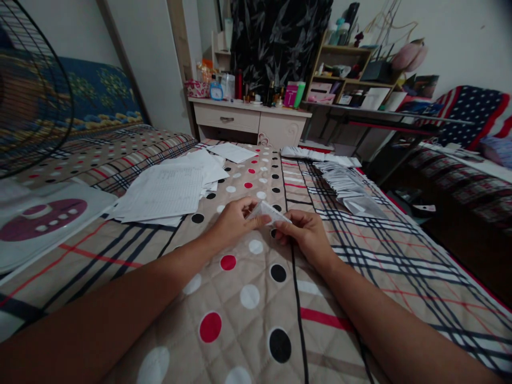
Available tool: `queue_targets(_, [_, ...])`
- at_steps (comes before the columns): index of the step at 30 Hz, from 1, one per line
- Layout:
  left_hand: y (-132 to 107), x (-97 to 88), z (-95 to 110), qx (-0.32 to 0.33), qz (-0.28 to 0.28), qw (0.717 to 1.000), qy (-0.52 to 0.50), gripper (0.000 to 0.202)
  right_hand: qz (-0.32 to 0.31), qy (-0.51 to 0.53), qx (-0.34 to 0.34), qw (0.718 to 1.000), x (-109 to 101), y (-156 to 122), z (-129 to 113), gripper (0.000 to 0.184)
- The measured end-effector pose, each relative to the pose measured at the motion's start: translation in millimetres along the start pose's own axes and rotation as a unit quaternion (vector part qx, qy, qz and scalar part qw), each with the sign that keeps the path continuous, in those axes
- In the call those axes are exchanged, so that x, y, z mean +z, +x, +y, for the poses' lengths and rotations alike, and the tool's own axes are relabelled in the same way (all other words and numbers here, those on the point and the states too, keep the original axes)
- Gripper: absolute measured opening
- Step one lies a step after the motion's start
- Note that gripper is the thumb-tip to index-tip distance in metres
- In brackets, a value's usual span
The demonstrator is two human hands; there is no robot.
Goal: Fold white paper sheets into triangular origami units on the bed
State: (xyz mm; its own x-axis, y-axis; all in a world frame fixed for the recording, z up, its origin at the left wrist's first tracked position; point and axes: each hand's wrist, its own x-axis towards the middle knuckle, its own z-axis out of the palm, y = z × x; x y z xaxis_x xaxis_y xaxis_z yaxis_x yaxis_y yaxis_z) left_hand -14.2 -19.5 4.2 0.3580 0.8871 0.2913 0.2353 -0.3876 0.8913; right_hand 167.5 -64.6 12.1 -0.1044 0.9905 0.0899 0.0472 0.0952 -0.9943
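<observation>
Between my two hands is a small folded piece of white paper (265, 209), held just above the bedspread. My left hand (239, 217) pinches its left part, thumb in front and fingers behind. The right end is gripped by my right hand (306, 233), thumb and fingers closed on it. To the left lies a stack of printed sheets (164, 186), with another white sheet (232, 152) beyond it. On the right side rests a long row of folded paper pieces (344, 184), packed closely together.
A dotted and striped bedspread (250, 296) spreads under everything. At the left are a fan (36, 90) and a white plastic bag (52, 224) with a purple print. A white dresser (228, 118) stands at the far end, and a shelf with a desk (360, 80) at the back right.
</observation>
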Motion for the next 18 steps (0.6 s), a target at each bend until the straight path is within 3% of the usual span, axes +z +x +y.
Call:
queue_targets(6, [-7.7,6.2,12.8,-0.103,-0.064,0.993,0.000,0.036,-0.083,-0.099,-0.033,0.991,3.5,-0.6,3.9,0.040])
queue_targets(10, [-7.6,5.6,15.2,-0.085,-0.071,0.993,0.043,0.042,-0.091,-0.110,-0.021,0.990,1.9,-0.1,2.8,0.047])
queue_targets(14, [0.2,-0.7,6.7,-0.041,-0.019,0.995,0.084,0.052,-0.078,-0.059,0.004,0.995,0.9,-0.6,0.5,0.044])
queue_targets(18, [7.3,-15.9,-5.9,-0.053,0.086,0.988,0.117,0.054,-0.037,0.008,0.028,0.999,-1.2,0.0,-1.4,0.037])
